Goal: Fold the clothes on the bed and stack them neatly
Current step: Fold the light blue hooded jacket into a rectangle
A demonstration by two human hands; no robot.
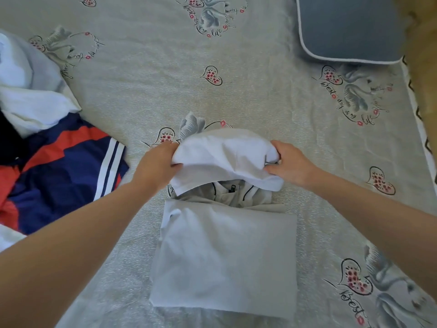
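the white shirt (224, 209) lies mid-bed, its lower part flat and its far end lifted. the left hand (157, 165) pinches the raised fabric at one side, thumb over the edge; the right hand (289, 164) grips the other side, fingers curled in. judged step: fold the far end toward the near hem. keep both sides level, lay the edge square over the collar (233, 189), then smooth flat. the unfolded pile (47, 143) waits at left, well apart; a blue pillow (350, 29) sits far right on the bedspread (260, 91).
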